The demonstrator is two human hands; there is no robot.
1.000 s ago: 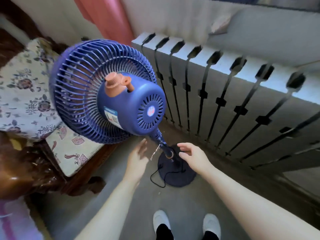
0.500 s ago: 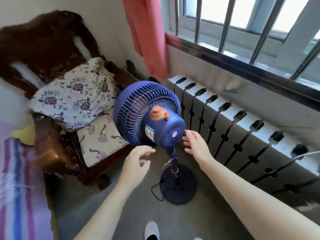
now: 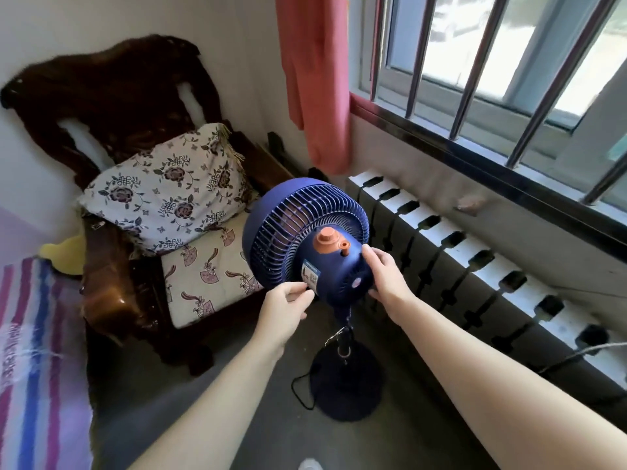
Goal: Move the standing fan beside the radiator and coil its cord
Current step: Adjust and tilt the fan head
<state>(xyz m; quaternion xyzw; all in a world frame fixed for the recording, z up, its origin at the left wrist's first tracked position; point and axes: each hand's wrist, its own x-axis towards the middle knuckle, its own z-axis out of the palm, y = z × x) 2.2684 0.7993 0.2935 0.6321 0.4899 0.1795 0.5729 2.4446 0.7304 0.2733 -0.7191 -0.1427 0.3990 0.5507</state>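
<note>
**Hands on the fan**

Both hands have come up from near the pole to the fan's head. Nearest, the thin black cord (image 3: 300,390) lies loose on the grey floor by the round base. Left hand (image 3: 286,308) pinches the edge of the motor case by the white sticker. Right hand (image 3: 385,274) is spread open, flat against the other side. Tall blue plastic fan (image 3: 307,237) stands just beside the white ribbed radiator (image 3: 475,266). Farther back is a dark wooden chair (image 3: 112,293) with flowery cushions.
</note>
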